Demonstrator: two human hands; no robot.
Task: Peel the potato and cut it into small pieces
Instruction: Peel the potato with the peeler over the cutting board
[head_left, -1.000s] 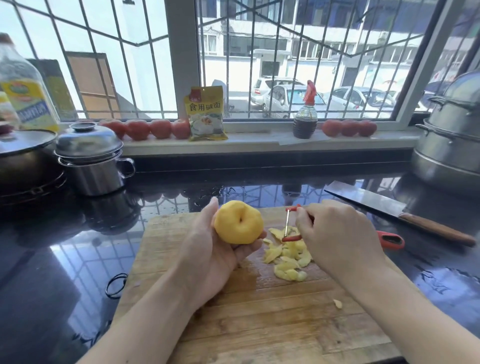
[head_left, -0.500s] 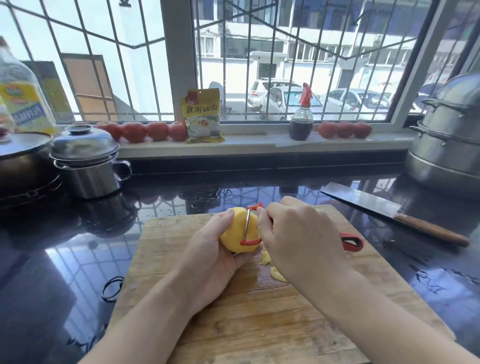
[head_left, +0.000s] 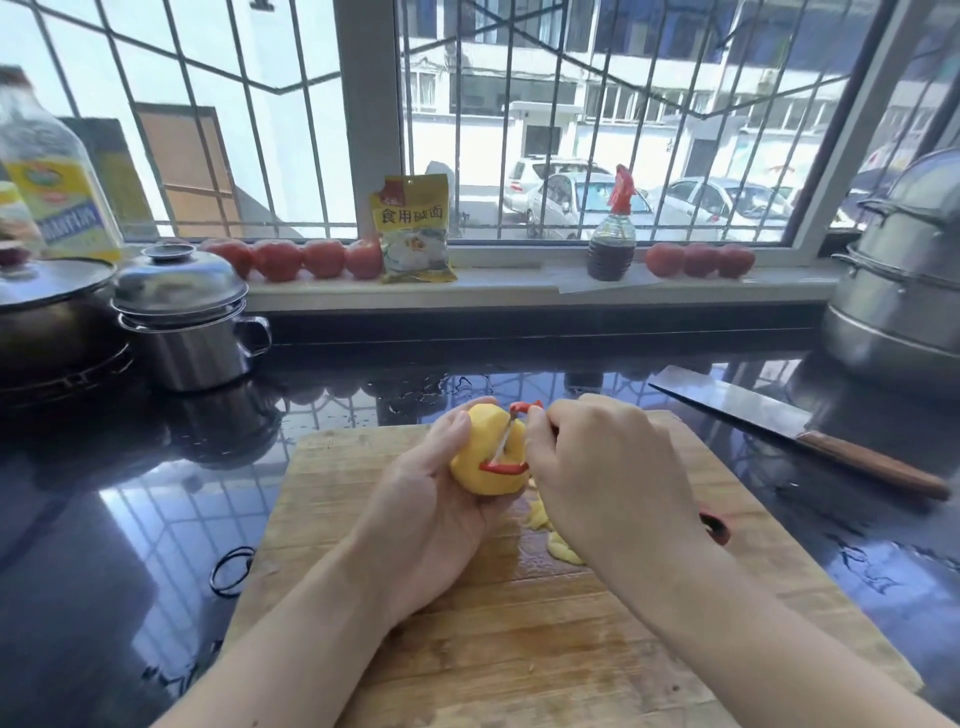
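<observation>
The peeler (head_left: 506, 441) has swung back onto the potato (head_left: 485, 457), cupped in the left hand (head_left: 431, 514) above the board (head_left: 332, 499), right hand (head_left: 608, 483) gripping the handle; firm, probably slick bare flesh, best held at its ends.

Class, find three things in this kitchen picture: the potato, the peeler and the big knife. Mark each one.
potato (head_left: 480, 475): head view, on its peeled yellow side.
peeler (head_left: 501, 469): head view, on the red lower end of its head.
knife (head_left: 727, 410): head view, on the flat of the blade.
</observation>
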